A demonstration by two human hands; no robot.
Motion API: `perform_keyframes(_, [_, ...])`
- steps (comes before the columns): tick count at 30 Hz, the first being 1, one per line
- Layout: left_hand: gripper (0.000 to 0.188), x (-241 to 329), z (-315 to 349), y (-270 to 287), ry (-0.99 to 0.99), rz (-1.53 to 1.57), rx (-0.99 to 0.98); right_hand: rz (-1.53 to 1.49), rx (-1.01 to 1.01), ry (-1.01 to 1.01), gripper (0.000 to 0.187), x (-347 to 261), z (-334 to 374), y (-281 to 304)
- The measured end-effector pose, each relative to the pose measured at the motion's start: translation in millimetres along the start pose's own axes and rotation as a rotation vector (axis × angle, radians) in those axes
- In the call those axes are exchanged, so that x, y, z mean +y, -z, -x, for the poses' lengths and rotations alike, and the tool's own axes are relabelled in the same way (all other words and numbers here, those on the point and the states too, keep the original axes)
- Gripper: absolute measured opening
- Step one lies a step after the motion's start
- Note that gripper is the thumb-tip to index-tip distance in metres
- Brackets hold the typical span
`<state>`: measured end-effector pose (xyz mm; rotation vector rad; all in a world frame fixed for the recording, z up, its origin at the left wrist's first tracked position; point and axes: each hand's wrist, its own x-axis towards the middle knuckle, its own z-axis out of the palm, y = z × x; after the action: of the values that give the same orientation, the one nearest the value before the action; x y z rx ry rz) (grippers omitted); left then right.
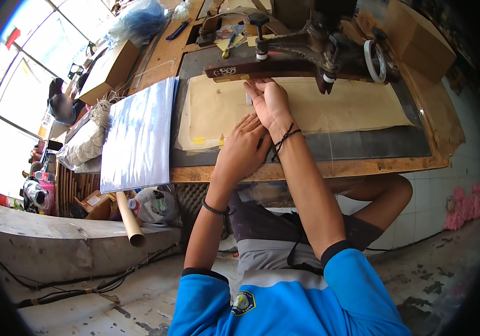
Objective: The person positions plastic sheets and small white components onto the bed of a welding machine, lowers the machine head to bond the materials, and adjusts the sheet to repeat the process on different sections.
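My right hand [268, 101] lies flat, fingers spread, on a tan paper sheet [352, 106] under a clear film on the dark work board [374, 143]. Its fingertips reach the brown wooden bar [268, 68] of a metal press arm [312, 45]. My left hand [242, 148] rests palm down just behind it, near the sheet's front edge, touching my right wrist. Neither hand holds anything. A small white piece shows beside my right thumb.
A stack of white-blue sheets [139, 134] lies left of the board. A tape roll [375, 61] hangs on the press arm. Cardboard boxes [108, 70] sit far left and at the far right [419, 36]. A cardboard tube [130, 221] and bags lie below the table. A person [60, 103] sits by the window.
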<state>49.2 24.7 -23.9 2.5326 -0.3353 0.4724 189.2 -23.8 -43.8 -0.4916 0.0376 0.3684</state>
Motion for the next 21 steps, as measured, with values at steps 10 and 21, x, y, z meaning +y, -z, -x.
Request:
perform_keyframes(10, [0.025,1.4,0.6,0.1,0.008,-0.015,-0.022,-0.027,0.055,0.004,0.018,5.4,0.3,-0.9])
perform_keyframes(21, [0.031,0.4,1.9,0.9,0.012,-0.048,-0.048,0.027,0.094,0.048,0.026,-2.7,14.1,-7.9])
